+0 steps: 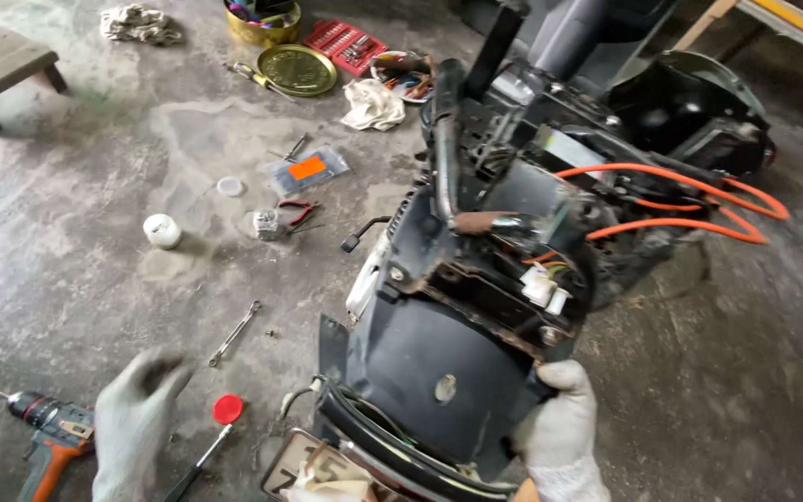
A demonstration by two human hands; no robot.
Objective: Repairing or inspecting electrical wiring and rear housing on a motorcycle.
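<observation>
A stripped black scooter body (476, 307) with orange cables (690, 200) lies on the stained concrete floor (141, 186), filling the middle and right. The gloved right hand (559, 423) grips the rim of its black plastic rear mudguard (420, 372), fingers closed on the edge. The gloved left hand (137, 418), blurred, hovers spread and empty over the floor, well left of the scooter, near an orange-and-black cordless drill (48, 432), a red-capped screwdriver (211, 437) and a small steel spanner (234, 332).
</observation>
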